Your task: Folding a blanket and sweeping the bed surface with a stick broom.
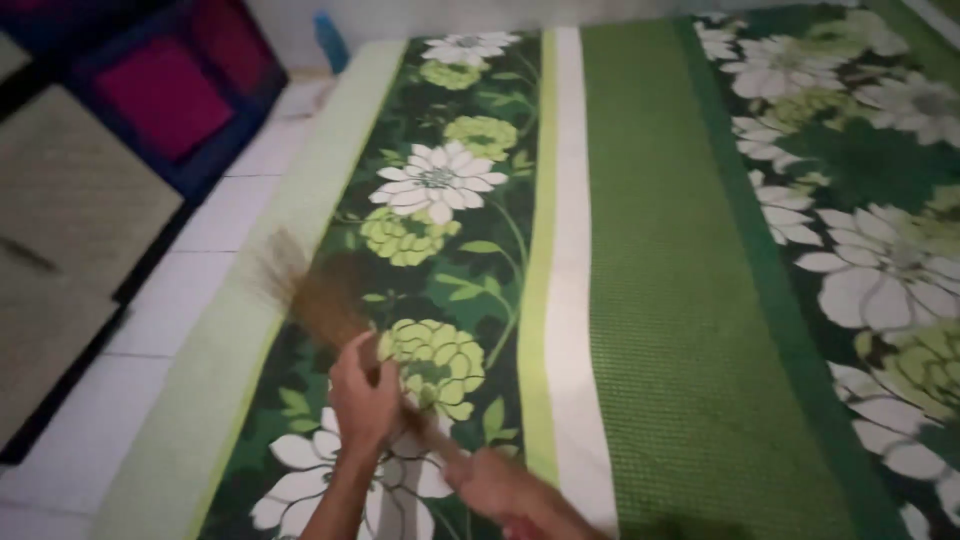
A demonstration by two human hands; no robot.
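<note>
Broom: a short hand broom [322, 292] of brown bristles, lying low over the bed's left edge strip; the bristle fan is motion-blurred and appears to brush the sheet.
Long axis: runs diagonally, handle toward the near edge of the bed and slightly right, bristle tips pointing to the far left, out over the pale green border.
Left hand [365, 400]: wrapped around the neck of the broom where the bristles gather; fingers curled closed on it.
Right hand [500, 490]: lower on the handle, near the bottom of the view; blurred, but fingers seem folded round the stick.
Bed [660, 300]: covered by a sheet [440, 180] with white and lime flowers on dark green, a plain green band down the middle, and white and lime stripes.
Progress: judged from the view, the sheet lies flat and no crumbs or dust can be made out; the broom is at the left edge, so how much has been swept cannot be told.
Surroundings: white tiled floor [200, 250] left of the bed, with dark furniture [90, 200] beyond.
</note>
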